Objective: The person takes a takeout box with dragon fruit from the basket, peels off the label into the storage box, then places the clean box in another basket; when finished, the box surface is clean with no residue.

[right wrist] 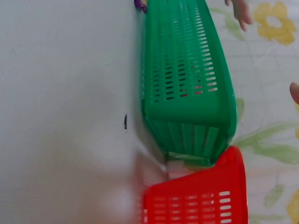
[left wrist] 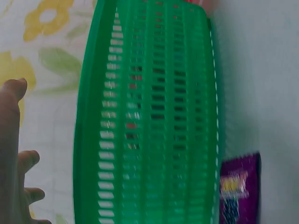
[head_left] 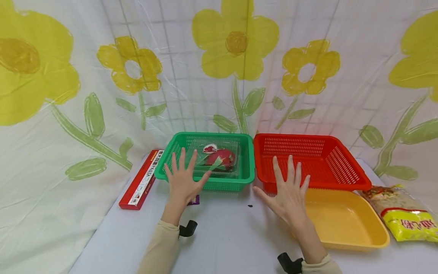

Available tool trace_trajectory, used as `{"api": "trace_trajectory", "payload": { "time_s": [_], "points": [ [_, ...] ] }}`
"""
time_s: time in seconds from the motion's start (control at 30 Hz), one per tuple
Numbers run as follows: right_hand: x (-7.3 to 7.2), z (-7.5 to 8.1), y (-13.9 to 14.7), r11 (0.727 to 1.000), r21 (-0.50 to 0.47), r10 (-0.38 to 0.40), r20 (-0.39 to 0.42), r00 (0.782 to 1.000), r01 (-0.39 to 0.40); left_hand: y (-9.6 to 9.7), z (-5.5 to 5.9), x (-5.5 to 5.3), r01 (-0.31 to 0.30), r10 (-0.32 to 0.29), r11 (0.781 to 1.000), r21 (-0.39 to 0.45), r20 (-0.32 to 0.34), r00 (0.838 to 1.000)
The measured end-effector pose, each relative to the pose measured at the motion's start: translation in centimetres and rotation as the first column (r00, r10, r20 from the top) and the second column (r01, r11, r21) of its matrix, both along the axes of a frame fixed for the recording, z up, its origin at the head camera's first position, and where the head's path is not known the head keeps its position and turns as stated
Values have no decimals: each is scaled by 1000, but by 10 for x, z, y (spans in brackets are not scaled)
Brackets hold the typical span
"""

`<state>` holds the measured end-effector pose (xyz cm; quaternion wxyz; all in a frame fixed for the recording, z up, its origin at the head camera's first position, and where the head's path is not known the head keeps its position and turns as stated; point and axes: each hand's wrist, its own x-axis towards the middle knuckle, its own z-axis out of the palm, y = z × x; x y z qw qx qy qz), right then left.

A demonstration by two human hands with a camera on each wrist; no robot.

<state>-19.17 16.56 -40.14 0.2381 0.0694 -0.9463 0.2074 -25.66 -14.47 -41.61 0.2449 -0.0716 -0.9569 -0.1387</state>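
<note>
Both hands are raised with fingers spread and hold nothing. My left hand (head_left: 183,182) is in front of the green basket (head_left: 246,177), overlapping its left part in the head view. Inside that basket lies a clear plastic box (head_left: 195,152) with a red dragon fruit (head_left: 222,158) in it. A small purple packet (left wrist: 240,186) lies on the table by the basket's near side, partly hidden behind the left wrist in the head view. My right hand (head_left: 289,196) is before the red basket (head_left: 308,182), its forearm overlapping the yellow tray (head_left: 345,217).
A red pasta box (head_left: 142,182) lies left of the green basket. A yellow-and-clear bag (head_left: 407,219) lies at the far right, beside the tray. A small dark scrap (head_left: 250,206) sits mid-table. A flowered curtain (head_left: 184,95) hangs behind the baskets.
</note>
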Motion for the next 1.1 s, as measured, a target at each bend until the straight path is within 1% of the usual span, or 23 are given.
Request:
{"api": "trace_trajectory", "payload": {
  "time_s": [0.1, 0.17, 0.3, 0.4, 0.47, 0.57, 0.77, 0.9, 1.03, 1.1],
  "points": [
    [0, -1, 0, 1000, -5, 1, -1, 1000, -1, -17, -5, -6, -10, 10, 998, 61, 2, 1000],
    [0, -1, -1, 1000, -8, 7, 3, 1000, -6, -29, -9, -10, -16, 15, 993, 116, 8, 1000],
    [0, -1, -1, 1000, -10, 11, 14, 1000, -11, -52, -19, -17, -44, 43, 981, 189, 8, 999],
    [0, -1, -1, 1000, -12, 15, 21, 1000, -14, -64, -25, -20, -50, 52, 971, 233, 1, 999],
    [0, -2, -2, 1000, -12, 17, 26, 1000, -17, -70, -28, -21, -39, 43, 964, 265, -9, 999],
    [1, -3, -2, 1000, -18, 22, 37, 999, -22, -76, -32, -23, -14, 23, 948, 317, -25, 999],
    [2, -4, -5, 999, -36, 33, 41, 999, -32, -86, -37, -24, 5, 0, 921, 390, -14, 1000],
    [1, -5, -6, 999, -36, 41, 31, 999, -40, -88, -37, -23, 25, -21, 910, 414, -14, 1000],
    [0, -5, -9, 998, -42, 46, 28, 999, -45, -88, -40, -24, 43, -28, 900, 434, -41, 999],
    [-2, -5, -11, 997, -58, 49, 40, 998, -47, -87, -42, -25, 51, -28, 894, 446, -58, 998]
  ]
}}
